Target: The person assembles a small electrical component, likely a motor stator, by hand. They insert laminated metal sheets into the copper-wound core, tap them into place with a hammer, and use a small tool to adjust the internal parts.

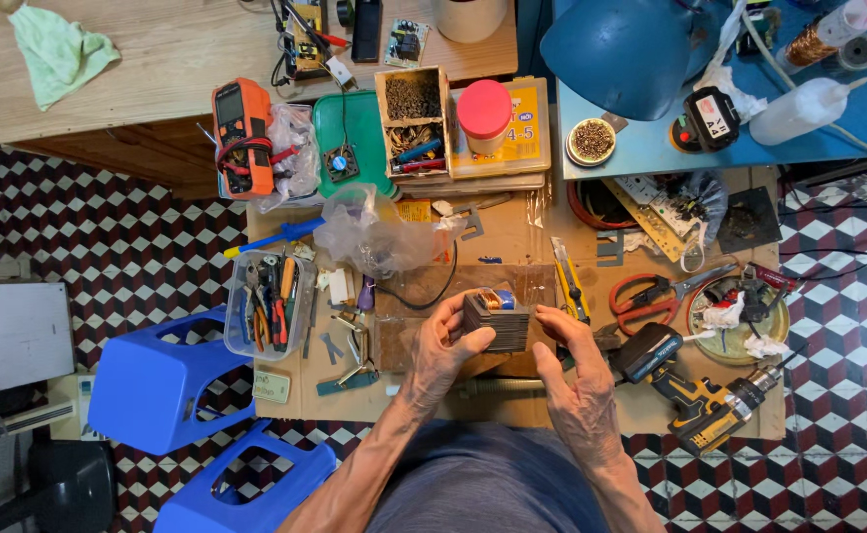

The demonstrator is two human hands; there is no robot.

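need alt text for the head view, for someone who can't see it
Seen from above, a person's left hand and right hand hold a small dark transformer block over a cluttered workbench. A cordless drill and red scissors lie to the right, a tool tray to the left.

both hands hold a transformer [498, 318] over a cluttered table [512, 247]: left hand [445, 347] grips its side, right hand [574, 370] touches the other. drill [695, 390] and scissors [651, 296] lie right, tool tub [268, 301] left.
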